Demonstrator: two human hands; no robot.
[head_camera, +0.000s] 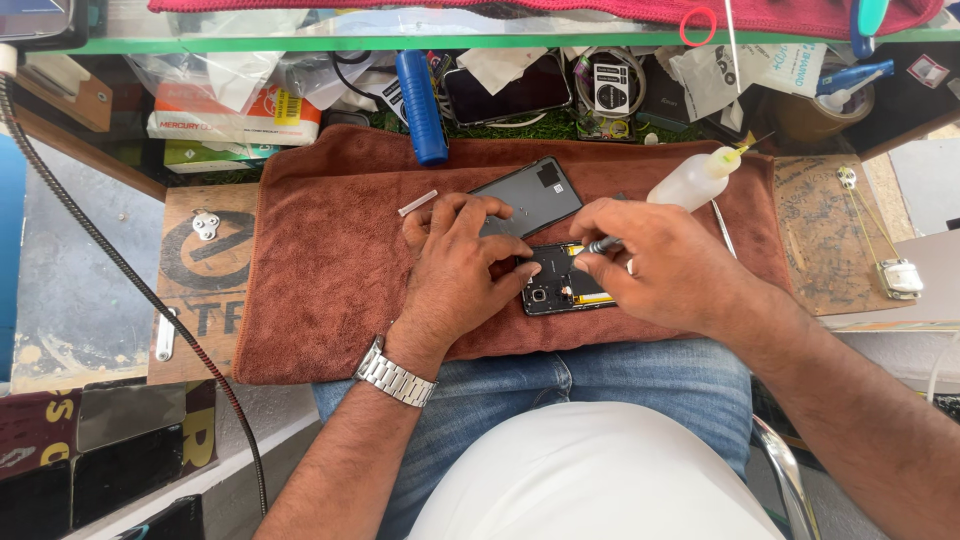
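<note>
An opened black phone (556, 285) lies on a brown towel (330, 260), its inner parts showing. My left hand (457, 262) presses down on the phone's left end and holds it still. My right hand (655, 262) grips a thin grey screwdriver (603, 244), whose tip points into the phone's upper part. The phone's grey back cover (530, 195) rests on the towel just beyond my left fingers. A small white strip (418, 203) lies to the left of that cover.
A plastic squeeze bottle (692, 180) with a yellow nozzle lies behind my right hand, tweezers (724, 228) beside it. A blue cylindrical tool (420, 105), another phone (505, 92), boxes and bags crowd the back shelf. A black cable (110, 250) runs down the left.
</note>
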